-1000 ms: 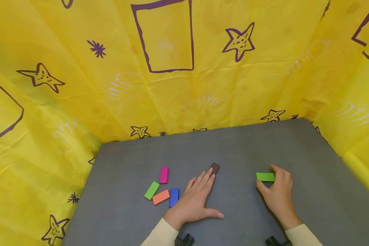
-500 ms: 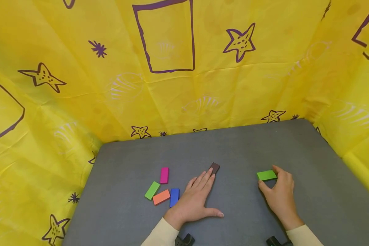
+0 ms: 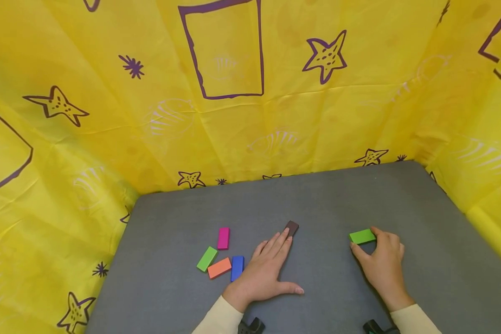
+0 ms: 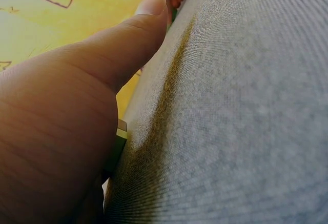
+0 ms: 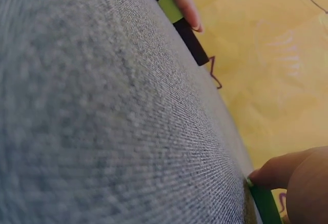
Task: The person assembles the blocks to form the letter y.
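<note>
In the head view's lower right, the right hand [image 3: 382,269] has thumb and forefinger bent towards each other, pinching a green block [image 3: 362,236] by its edges on the grey worktop [image 3: 325,199]. At the lower centre, the left hand [image 3: 264,273] is stretched out, fingers straight and thumb spread to the side, its fingertips resting on a dark brown block [image 3: 292,227] without gripping it. Left of that hand, a pink block [image 3: 223,238] sits above a loose row: another green block [image 3: 207,259], an orange block [image 3: 219,268] and a blue block [image 3: 237,268], each just beside the next, the blue one nearest the wrist. Yellow cloth [image 3: 234,153] with purple starfish drawings fills the upper frame.
</note>
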A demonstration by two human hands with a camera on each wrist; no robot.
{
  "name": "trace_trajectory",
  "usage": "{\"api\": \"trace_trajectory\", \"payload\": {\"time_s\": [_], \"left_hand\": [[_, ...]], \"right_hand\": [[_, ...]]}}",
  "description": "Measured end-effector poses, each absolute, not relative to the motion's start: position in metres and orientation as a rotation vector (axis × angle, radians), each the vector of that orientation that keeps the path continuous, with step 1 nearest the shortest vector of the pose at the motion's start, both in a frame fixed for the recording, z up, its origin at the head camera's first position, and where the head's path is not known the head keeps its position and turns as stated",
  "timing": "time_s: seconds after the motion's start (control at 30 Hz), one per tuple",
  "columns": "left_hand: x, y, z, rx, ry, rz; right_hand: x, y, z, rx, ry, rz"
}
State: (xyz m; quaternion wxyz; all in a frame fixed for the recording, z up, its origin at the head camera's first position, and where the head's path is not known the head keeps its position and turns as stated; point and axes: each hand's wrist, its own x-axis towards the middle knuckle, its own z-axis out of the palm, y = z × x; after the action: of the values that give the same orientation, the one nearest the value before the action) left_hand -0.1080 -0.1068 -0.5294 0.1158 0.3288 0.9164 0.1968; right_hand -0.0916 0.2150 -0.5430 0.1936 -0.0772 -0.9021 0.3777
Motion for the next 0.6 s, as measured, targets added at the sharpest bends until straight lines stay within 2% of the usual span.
{"api": "trace_trajectory", "payload": {"time_s": [0.6], "left_hand": [[-0.1069,-0.1071,-0.5308,0.984,2.699,0.587]], "right_hand": [[-0.0922,0.2132,-0.5386,-0.172,-2.495,1.151]]}}
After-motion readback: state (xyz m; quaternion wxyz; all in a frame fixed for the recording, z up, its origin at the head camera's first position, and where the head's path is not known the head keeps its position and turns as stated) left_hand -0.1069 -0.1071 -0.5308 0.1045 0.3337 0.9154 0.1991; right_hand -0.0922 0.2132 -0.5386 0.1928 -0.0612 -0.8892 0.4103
